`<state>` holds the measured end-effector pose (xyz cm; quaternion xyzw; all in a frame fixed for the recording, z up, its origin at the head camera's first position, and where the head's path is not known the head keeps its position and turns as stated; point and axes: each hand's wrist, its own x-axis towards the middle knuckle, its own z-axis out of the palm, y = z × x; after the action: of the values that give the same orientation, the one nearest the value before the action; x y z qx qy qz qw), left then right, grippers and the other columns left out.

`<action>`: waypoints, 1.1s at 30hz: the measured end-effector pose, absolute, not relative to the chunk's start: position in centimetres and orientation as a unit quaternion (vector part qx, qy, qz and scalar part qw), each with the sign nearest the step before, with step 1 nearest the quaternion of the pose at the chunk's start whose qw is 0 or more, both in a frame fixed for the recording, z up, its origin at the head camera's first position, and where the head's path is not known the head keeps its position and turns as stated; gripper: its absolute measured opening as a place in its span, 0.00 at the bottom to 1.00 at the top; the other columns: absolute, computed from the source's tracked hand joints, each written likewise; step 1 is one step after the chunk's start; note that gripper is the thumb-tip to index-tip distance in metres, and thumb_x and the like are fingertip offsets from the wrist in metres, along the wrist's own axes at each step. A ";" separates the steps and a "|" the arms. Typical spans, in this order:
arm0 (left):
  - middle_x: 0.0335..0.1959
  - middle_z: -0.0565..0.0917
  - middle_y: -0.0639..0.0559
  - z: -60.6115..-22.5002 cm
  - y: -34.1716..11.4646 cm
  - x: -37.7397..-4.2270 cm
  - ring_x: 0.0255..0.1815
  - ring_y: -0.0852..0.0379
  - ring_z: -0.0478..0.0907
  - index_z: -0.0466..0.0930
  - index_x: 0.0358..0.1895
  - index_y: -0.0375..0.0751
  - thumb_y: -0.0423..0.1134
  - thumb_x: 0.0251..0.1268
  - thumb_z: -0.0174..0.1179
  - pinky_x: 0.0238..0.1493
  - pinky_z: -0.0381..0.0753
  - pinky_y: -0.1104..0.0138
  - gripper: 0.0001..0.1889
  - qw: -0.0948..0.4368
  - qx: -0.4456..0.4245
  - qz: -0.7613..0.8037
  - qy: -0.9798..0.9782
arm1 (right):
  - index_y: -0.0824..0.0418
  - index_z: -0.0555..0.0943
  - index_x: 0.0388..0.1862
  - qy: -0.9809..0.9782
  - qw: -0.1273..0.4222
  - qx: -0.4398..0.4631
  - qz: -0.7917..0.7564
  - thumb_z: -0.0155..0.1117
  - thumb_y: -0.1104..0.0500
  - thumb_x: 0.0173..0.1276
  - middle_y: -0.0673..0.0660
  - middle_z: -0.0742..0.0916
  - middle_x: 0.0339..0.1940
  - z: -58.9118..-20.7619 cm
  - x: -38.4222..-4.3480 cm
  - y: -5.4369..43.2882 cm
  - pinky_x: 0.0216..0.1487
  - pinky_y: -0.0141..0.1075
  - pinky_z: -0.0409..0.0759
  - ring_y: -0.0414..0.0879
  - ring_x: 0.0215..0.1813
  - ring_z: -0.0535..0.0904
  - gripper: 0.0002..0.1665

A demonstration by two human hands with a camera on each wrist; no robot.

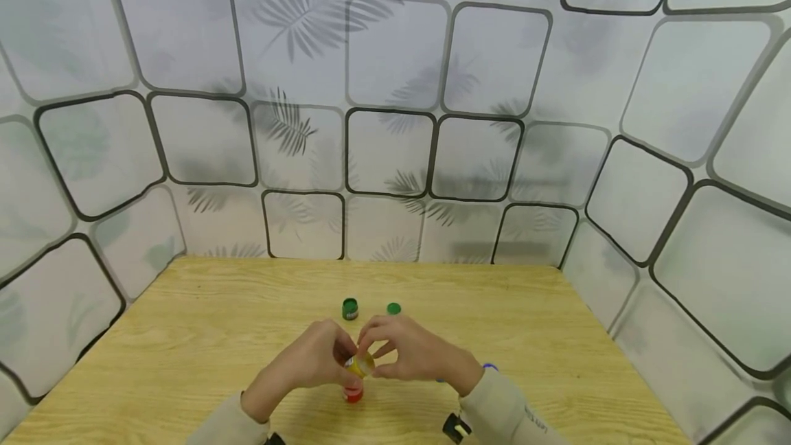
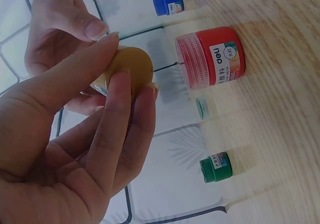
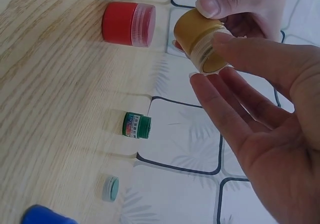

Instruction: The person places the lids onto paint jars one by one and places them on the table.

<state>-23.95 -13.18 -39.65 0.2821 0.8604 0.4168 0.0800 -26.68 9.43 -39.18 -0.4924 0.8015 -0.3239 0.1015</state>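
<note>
A yellow paint jar (image 3: 192,31) with a clear screw lid (image 3: 206,53) is held up between both hands, tilted. My left hand (image 1: 318,356) grips the jar's body, thumb on one side and fingers on the other. My right hand (image 1: 410,350) pinches the lid, the thumb on its side and a fingertip near its lower edge. Close below the hands a red paint jar (image 2: 222,56) with a clear lid stands on the table. Farther back is a green paint jar (image 1: 349,310) without a lid, its green lid (image 1: 393,308) lying to its right.
A blue paint jar (image 2: 169,2) stands on the right side, mostly hidden behind my right wrist in the head view. The wooden table (image 1: 247,294) meets a patterned curtain (image 1: 389,156) at the back and sides.
</note>
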 end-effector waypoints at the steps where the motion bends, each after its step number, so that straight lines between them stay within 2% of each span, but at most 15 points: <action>1: 0.28 0.91 0.50 -39.6 -13.2 -24.0 0.26 0.65 0.82 0.91 0.35 0.35 0.35 0.48 0.82 0.30 0.82 0.73 0.12 0.080 0.281 0.416 0.861 | 0.60 0.85 0.46 0.802 0.102 -0.490 -0.326 0.74 0.70 0.63 0.57 0.84 0.56 -39.2 -26.7 9.4 0.50 0.28 0.86 0.42 0.59 0.82 0.14; 15: 0.28 0.92 0.50 -39.5 -13.0 -23.8 0.28 0.60 0.86 0.92 0.33 0.38 0.34 0.46 0.82 0.31 0.84 0.72 0.11 0.089 0.266 0.420 0.863 | 0.62 0.85 0.50 0.793 0.112 -0.492 -0.342 0.72 0.69 0.67 0.58 0.88 0.48 -39.2 -26.8 9.5 0.44 0.23 0.85 0.35 0.49 0.85 0.13; 27: 0.29 0.92 0.48 -39.3 -12.8 -23.8 0.29 0.59 0.86 0.92 0.34 0.37 0.34 0.47 0.82 0.31 0.85 0.70 0.11 0.097 0.260 0.416 0.866 | 0.58 0.86 0.51 0.819 0.121 -0.464 -0.316 0.68 0.59 0.74 0.55 0.90 0.48 -38.9 -26.9 9.3 0.43 0.23 0.84 0.31 0.44 0.85 0.10; 30: 0.30 0.92 0.47 -39.3 -12.9 -23.7 0.30 0.58 0.86 0.91 0.36 0.35 0.35 0.47 0.82 0.32 0.86 0.68 0.13 0.098 0.254 0.414 0.869 | 0.58 0.85 0.55 0.822 0.122 -0.461 -0.312 0.66 0.57 0.76 0.55 0.89 0.50 -39.1 -26.9 9.4 0.43 0.23 0.84 0.31 0.45 0.85 0.12; 33: 0.31 0.92 0.46 -39.4 -13.0 -23.6 0.31 0.57 0.86 0.91 0.38 0.33 0.36 0.46 0.83 0.33 0.87 0.65 0.15 0.099 0.248 0.415 0.869 | 0.58 0.83 0.59 0.822 0.119 -0.456 -0.319 0.65 0.55 0.76 0.57 0.88 0.55 -39.2 -26.8 9.5 0.44 0.24 0.85 0.36 0.48 0.86 0.16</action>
<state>-23.64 -13.01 -39.39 0.2484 0.8695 0.4153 0.0991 -26.79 9.50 -39.19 -0.4559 0.8222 -0.3191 0.1192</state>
